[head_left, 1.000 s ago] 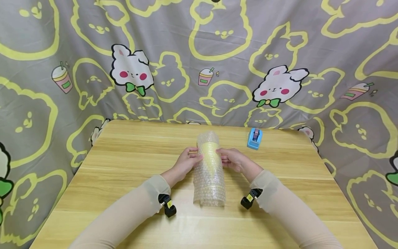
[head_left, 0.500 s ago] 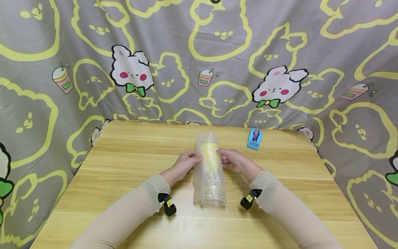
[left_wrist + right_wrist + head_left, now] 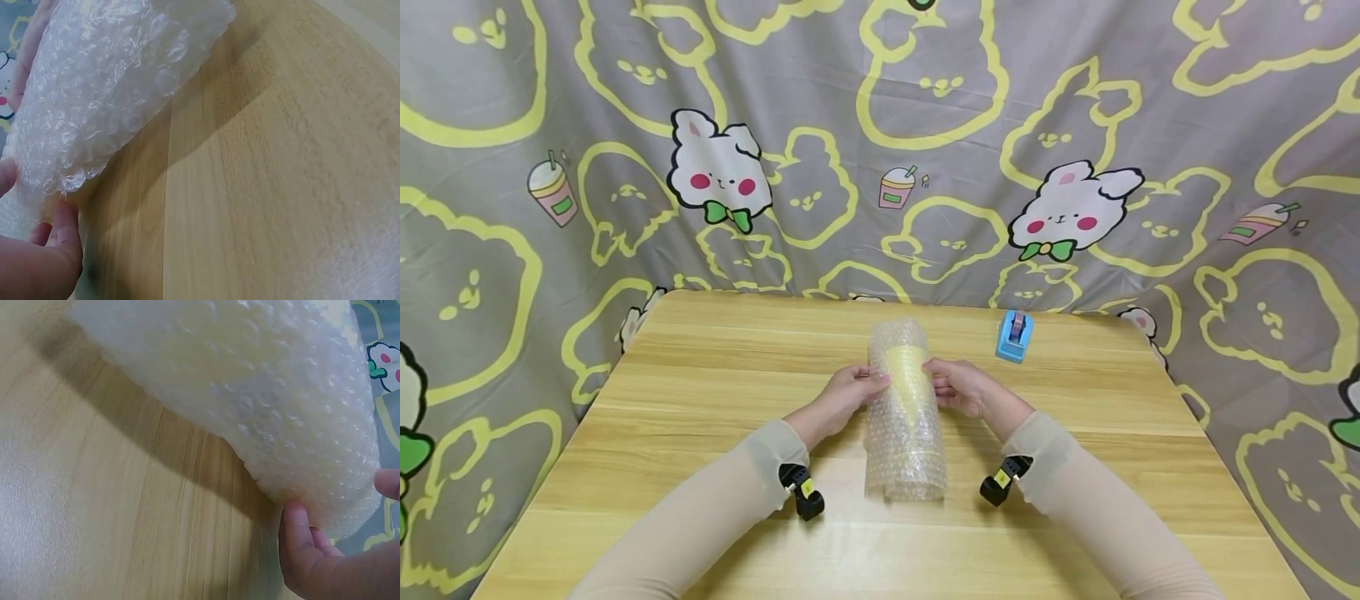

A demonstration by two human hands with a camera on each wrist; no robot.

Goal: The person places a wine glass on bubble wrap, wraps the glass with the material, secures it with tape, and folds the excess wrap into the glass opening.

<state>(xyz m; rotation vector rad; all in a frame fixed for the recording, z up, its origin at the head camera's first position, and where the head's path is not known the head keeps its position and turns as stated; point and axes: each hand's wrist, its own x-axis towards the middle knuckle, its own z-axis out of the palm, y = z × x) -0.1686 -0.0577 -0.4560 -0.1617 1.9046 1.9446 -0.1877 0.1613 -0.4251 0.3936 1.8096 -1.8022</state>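
Your left hand (image 3: pixel 848 393) pinched the left side of the bubble-wrap roll (image 3: pixel 906 425), thumb on top and fingers tucked below; your right hand (image 3: pixel 964 388) pinched the right side the same way, so both were gripping. The roll lay between your palms, mid-table, its long axis running near to far with the far end leaning slightly left. Neither hand was nearer, since both touched it, and both held it forward of its middle, leaving the longer part on the near side, towards you. You couldn't tell from these views whether that near end rested on the table (image 3: pixel 700 467) or stood just above it. A second earlier, your left fingers had shown at the roll's far left; now they had slipped underneath, and the wrap sat a little further left there. Your right hand had kept its place. Something yellow (image 3: pixel 907 375) showed through the wrap. Beyond your right hand, the tape dispenser (image 3: pixel 1015 337) stood at the far right, well apart, before the curtain (image 3: pixel 820 208).
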